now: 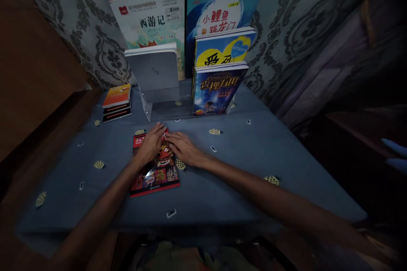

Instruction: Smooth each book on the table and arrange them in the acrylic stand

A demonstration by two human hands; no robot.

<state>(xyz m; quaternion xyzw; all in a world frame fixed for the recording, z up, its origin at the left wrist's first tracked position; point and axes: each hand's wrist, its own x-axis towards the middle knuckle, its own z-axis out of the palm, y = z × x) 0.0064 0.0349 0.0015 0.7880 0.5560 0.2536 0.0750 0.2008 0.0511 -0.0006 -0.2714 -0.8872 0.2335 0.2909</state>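
Both hands lie flat on a red book [154,165] that rests face up on the blue surface [241,169]. Left hand [151,143] presses its upper cover, fingers loose, gripping nothing; right hand [183,148] meets it at the book's right edge. A clear stand [165,108] with upright books [218,87] sits just behind. Lifting cleanly probably needs fingertips worked under an edge, since the book lies flush.
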